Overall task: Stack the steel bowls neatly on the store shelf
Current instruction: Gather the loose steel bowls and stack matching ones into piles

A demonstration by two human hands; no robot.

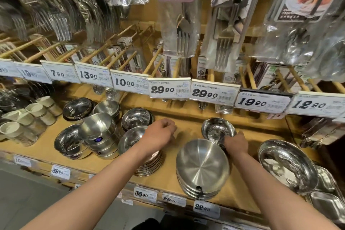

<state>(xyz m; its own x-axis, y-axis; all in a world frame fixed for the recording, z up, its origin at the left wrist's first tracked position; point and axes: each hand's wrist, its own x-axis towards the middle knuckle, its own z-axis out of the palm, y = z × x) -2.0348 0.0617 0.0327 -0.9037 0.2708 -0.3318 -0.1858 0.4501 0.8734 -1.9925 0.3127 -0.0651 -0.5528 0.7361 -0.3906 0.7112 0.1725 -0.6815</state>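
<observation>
At the far left of the frame a cluster of white ceramic cups (28,117) sits on the wooden shelf (186,132), and just right of them stand the steel bowls: a shiny stack at lower left (70,143), a taller brushed stack (100,132) with a small blue sticker I can't read, and two more stacks behind.

Moving to the centre, the left hand (158,132) hovers over a low stack of wide bowls (147,157). Its fingers are curled in and, as far as I can see, hold nothing; the knuckles point toward the back of the shelf.

Right of centre, the right hand (235,143) grips the near rim of a small polished bowl (217,129), which stands upright, mouth up, in the middle right of the frame. Directly below it, nearer the shelf edge, is a stack of brushed bowls (202,168), tilted toward me. The held bowl lies just behind and above that stack, so my guess is the right hand is the one to move it; the left is well apart from it. Which stack it belongs on I cannot tell.

Further right lie a large shiny dish (287,162) and compartment trays (328,200).

The price tags (169,87) along the rail, left to right, read 7.90, 13.90, 10.00, 29.90, 29.90, 19.90, 12.90; the shelf-edge ones show 39.90, 36.90, 26.90. The small print is too blurred to read.
</observation>
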